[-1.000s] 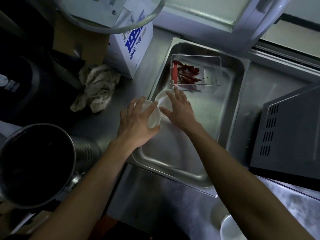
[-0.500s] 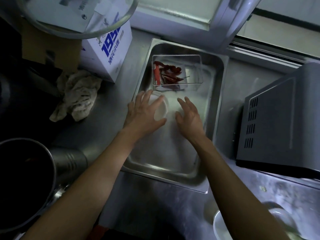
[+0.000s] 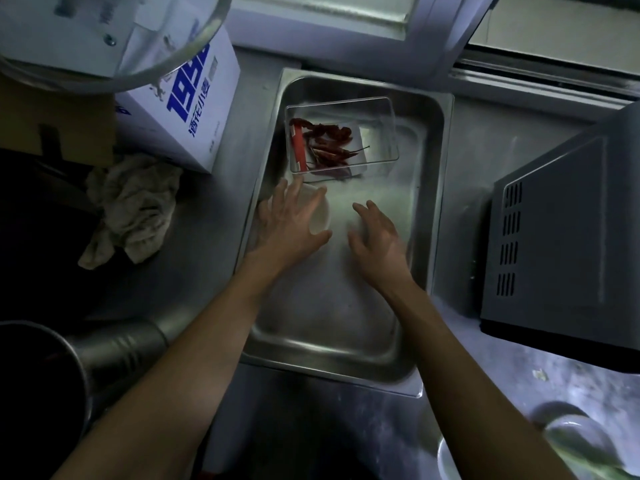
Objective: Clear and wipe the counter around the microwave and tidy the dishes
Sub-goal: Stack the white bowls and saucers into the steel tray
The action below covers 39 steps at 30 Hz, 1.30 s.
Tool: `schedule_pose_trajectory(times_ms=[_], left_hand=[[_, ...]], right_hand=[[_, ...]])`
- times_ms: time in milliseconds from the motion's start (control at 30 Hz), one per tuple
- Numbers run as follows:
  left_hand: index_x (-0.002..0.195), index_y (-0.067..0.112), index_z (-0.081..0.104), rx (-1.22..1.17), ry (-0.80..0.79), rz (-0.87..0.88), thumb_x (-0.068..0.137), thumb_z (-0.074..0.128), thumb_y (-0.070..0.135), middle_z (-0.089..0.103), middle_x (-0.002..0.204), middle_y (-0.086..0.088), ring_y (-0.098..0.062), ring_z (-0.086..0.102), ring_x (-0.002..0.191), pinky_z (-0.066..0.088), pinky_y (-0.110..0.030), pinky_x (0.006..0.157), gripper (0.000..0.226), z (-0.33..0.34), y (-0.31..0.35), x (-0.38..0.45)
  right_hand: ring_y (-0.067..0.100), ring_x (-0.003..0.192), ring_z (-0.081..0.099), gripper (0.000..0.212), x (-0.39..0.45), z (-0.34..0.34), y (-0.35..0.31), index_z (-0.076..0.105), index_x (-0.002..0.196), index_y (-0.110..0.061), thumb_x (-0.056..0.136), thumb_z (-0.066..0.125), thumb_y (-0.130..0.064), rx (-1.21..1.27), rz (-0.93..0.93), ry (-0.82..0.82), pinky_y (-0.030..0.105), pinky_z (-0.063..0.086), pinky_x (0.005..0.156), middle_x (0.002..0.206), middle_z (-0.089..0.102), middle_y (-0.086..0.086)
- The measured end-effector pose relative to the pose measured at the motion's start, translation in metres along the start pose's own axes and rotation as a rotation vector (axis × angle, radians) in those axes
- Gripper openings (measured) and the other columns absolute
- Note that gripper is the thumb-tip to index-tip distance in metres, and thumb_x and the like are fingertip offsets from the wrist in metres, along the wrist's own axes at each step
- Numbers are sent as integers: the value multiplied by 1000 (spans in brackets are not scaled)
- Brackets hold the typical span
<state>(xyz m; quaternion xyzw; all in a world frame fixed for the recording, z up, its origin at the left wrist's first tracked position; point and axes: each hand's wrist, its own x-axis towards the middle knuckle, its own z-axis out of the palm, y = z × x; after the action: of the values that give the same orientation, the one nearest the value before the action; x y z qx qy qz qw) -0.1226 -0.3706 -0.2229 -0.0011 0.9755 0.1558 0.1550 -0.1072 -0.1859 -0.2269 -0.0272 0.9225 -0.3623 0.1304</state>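
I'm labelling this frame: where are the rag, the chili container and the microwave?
rag (image 3: 133, 206): head view, middle of the crumpled cloth.
chili container (image 3: 375, 133): head view, clear bottom right of the chilies.
microwave (image 3: 561, 237): head view, grey vented panel.

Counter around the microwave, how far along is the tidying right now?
Done so far: a clear box of dried chillies sits in the steel tray. In hand: the left hand rests on a small white dish in the tray; the right hand hovers open. Left: the rag lies unused, crumbs remain beside the microwave, and bowls wait.
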Motion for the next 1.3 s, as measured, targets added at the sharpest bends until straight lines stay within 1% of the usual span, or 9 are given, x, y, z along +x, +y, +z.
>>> schedule_pose_trajectory(times_ms=[133, 267, 400, 633, 900, 1067, 1133, 1200, 1300], left_hand=[[153, 39, 20, 32, 25, 33, 82, 64, 61, 2, 166, -3, -30, -4, 152, 11, -59, 117, 87, 6, -5, 4], [153, 37, 20, 97, 31, 79, 84, 64, 59, -4, 166, -6, -32, -11, 152, 4, -61, 120, 85, 8, -7, 5], [152, 35, 24, 140, 46, 92, 87, 63, 56, -3, 166, -9, -33, -7, 152, 2, -61, 119, 79, 4, -5, 3], [155, 31, 21, 51, 11, 85, 91, 57, 52, 3, 166, -8, -31, -7, 152, 3, -60, 120, 76, 2, -4, -32], [154, 25, 25, 42, 38, 145, 96, 51, 49, 21, 163, -7, -31, 12, 151, 16, -59, 118, 67, 13, 14, -90], [151, 26, 31, 72, 76, 286, 96, 49, 52, 31, 159, -8, -32, 26, 147, 31, -54, 114, 64, 22, 34, -121], [151, 25, 32, 111, 65, 333, 95, 49, 51, 33, 158, -8, -33, 27, 146, 33, -54, 112, 64, 23, 41, -131], [151, 24, 31, 153, 46, 370, 95, 50, 50, 32, 159, -8, -33, 25, 147, 32, -55, 112, 65, 22, 49, -141], [151, 23, 31, 219, 53, 427, 96, 49, 49, 31, 159, -7, -32, 23, 148, 31, -55, 112, 64, 22, 65, -157]], right_hand=[[22, 147, 28, 54, 1, 3, -3, 41, 149, -22, 98, 57, -22, 14, -1, -15, 36, 24, 118, 160, 32, 8], [23, 147, 28, 54, 0, 3, -5, 42, 149, -20, 97, 58, -22, 12, -9, -20, 34, 24, 118, 159, 33, 9], [22, 147, 27, 54, -7, -2, -10, 42, 149, -21, 98, 58, -21, 16, -4, -14, 35, 24, 118, 159, 32, 9], [25, 146, 29, 55, -37, -11, -23, 41, 149, -20, 97, 58, -21, -58, -14, 3, 38, 25, 118, 159, 33, 9], [27, 145, 33, 52, -102, -20, -21, 43, 148, -19, 98, 58, -24, -114, 13, 65, 40, 29, 118, 157, 36, 11], [33, 136, 43, 50, -155, -30, -8, 48, 144, -17, 95, 60, -20, -206, 57, 121, 48, 40, 110, 152, 44, 13], [35, 127, 50, 48, -176, -36, -5, 51, 140, -15, 93, 61, -18, -300, 57, 144, 50, 46, 101, 144, 50, 12], [37, 121, 52, 43, -195, -45, -4, 55, 135, -13, 92, 60, -16, -368, 60, 166, 48, 48, 97, 139, 53, 12], [38, 124, 50, 38, -222, -60, 1, 58, 131, -10, 94, 60, -18, -385, 95, 194, 47, 43, 101, 141, 51, 16]])
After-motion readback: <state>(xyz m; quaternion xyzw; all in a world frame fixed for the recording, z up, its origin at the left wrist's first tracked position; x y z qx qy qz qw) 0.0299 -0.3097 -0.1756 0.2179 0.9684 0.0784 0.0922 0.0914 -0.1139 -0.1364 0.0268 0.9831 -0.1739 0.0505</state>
